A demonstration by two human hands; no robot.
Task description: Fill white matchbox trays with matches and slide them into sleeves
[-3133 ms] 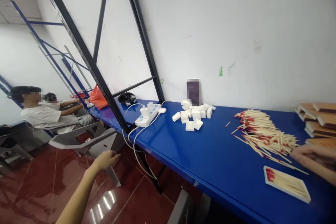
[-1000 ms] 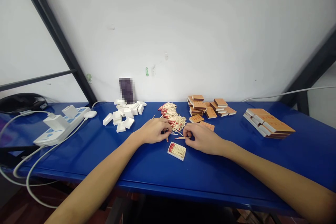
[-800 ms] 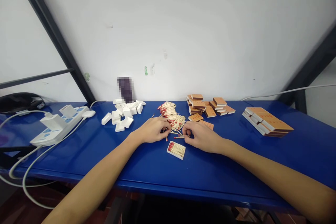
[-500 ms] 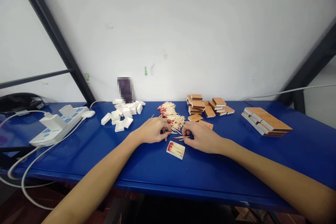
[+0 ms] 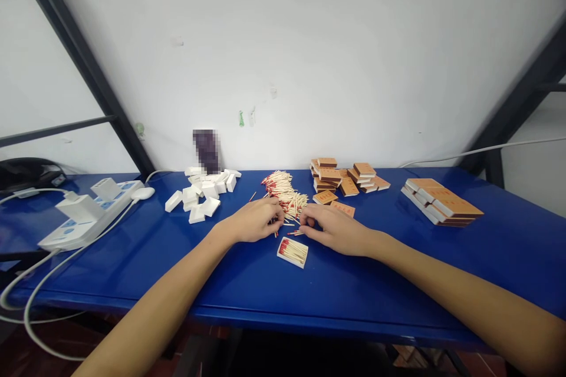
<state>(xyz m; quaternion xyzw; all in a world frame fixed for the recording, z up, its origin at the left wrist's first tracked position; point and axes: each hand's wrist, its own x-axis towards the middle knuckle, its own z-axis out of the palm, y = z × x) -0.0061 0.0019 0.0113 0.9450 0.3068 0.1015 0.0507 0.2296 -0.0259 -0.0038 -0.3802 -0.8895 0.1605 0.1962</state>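
A heap of red-tipped matches (image 5: 283,189) lies in the middle of the blue table (image 5: 132,259). My left hand (image 5: 253,221) rests at the heap's near edge, fingers curled down onto loose matches. My right hand (image 5: 332,228) lies just right of it, thumb and fingers pinched on a few matches. In front of both hands sits a white open tray (image 5: 292,251) partly filled with matches. White empty trays (image 5: 201,191) are piled to the left, orange matchbox sleeves (image 5: 342,179) to the right.
A stack of orange boxes (image 5: 442,201) sits far right. A white power strip (image 5: 84,212) with plugs and cables lies at the left. A dark blurred object (image 5: 206,150) leans on the white wall. Black shelf posts (image 5: 84,65) slant at both sides.
Three seconds ago I faced left with my left hand off the table; now both hands are at the match heap. Over the last second my right hand crept slightly left toward the left hand.
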